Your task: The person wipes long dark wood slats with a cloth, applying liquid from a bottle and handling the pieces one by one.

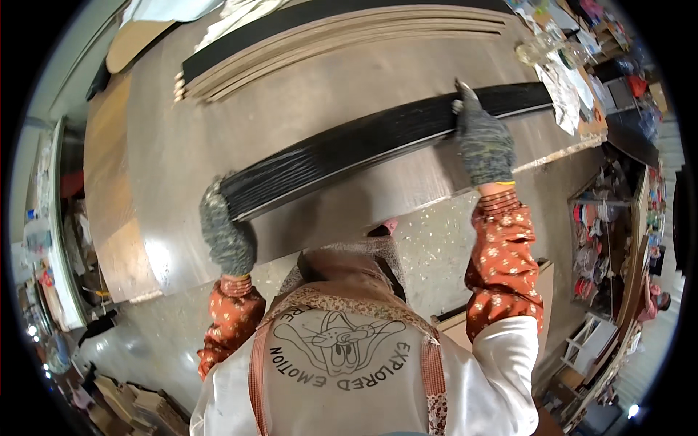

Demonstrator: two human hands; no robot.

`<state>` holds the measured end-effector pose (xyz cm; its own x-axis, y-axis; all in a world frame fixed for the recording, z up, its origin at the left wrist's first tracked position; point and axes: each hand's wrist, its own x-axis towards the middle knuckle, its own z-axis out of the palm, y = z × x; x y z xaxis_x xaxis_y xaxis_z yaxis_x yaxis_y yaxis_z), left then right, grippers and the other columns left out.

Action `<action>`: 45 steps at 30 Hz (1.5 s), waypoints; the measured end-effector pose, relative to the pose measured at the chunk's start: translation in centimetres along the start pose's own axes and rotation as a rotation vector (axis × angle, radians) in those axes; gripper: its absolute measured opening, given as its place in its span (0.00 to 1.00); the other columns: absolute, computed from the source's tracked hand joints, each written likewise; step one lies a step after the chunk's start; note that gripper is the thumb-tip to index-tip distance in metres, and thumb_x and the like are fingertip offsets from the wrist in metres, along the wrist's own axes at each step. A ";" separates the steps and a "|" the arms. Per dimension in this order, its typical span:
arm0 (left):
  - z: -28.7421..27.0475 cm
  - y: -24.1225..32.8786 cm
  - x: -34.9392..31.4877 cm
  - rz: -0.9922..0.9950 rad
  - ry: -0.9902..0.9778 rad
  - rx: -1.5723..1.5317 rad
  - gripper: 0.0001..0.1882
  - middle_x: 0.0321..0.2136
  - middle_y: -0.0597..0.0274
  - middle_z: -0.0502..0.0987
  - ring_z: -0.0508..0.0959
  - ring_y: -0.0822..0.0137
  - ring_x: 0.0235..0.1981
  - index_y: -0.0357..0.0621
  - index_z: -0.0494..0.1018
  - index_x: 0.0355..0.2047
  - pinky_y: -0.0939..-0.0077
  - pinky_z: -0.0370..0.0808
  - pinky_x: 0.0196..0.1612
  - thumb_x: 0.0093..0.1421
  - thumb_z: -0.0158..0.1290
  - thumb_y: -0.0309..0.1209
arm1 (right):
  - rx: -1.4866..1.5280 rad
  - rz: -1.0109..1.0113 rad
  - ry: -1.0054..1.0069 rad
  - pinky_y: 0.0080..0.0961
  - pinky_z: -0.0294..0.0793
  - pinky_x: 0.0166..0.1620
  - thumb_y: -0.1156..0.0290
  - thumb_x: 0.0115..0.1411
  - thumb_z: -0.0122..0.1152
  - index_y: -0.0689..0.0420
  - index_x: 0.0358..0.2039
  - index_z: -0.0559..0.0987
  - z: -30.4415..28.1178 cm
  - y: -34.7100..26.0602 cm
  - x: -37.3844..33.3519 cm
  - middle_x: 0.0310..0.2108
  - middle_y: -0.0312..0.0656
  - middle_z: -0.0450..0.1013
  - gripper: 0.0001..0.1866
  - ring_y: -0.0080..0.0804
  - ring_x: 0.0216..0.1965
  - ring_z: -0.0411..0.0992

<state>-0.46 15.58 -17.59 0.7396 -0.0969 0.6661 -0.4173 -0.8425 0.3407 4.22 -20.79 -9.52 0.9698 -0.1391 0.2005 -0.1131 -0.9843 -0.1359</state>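
A long black board (pixel 342 138), with wood-like grain along its face, slants across the worktable in front of me. My left hand (pixel 227 229), in a grey knitted glove, is closed round the board's left end; its fingertips are partly hidden. Toward the right part of the board, my right hand (pixel 483 142) in a matching glove grips it across its width, fingers reaching the far edge. Floral orange sleeves cover both forearms. A thin pale line runs along the board's near edge.
Farther back on the worktable (pixel 174 138) lies a stack of long strips (pixel 349 36), black on top with pale brown edges. White cloth (pixel 560 98) and clear plastic bottles (pixel 539 49) sit at the table's right. A shelf rack (pixel 600 240) stands beyond the floor at right.
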 end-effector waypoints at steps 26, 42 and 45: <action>0.3 -1.3 -2.2 -0.361 -0.032 -0.471 0.21 0.51 0.48 0.71 0.68 0.51 0.55 0.34 0.67 0.52 0.59 0.61 0.60 0.67 0.35 0.34 | -0.038 -0.263 0.003 0.41 0.68 0.21 0.62 0.61 0.50 0.42 0.59 0.64 1.3 -4.1 -2.9 0.16 0.46 0.71 0.24 0.46 0.17 0.72; 0.4 -0.1 -0.8 -0.246 -0.019 -0.137 0.17 0.46 0.51 0.74 0.72 0.54 0.51 0.38 0.69 0.49 0.63 0.67 0.56 0.60 0.40 0.19 | 0.227 0.006 -0.062 0.42 0.72 0.35 0.65 0.59 0.54 0.47 0.55 0.66 0.3 6.3 2.0 0.38 0.48 0.74 0.22 0.44 0.32 0.74; 0.5 1.1 -0.3 -0.559 0.081 -0.616 0.16 0.46 0.51 0.75 0.73 0.57 0.50 0.38 0.69 0.50 0.65 0.67 0.56 0.62 0.41 0.21 | -0.043 0.108 0.044 0.39 0.74 0.43 0.63 0.61 0.50 0.49 0.56 0.66 0.1 21.0 5.5 0.41 0.50 0.74 0.22 0.49 0.41 0.74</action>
<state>-0.88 14.46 -17.75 0.8931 0.3076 0.3284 -0.2312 -0.3124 0.9214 7.21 -42.21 -11.40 0.9413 -0.2478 0.2292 -0.2259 -0.9670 -0.1178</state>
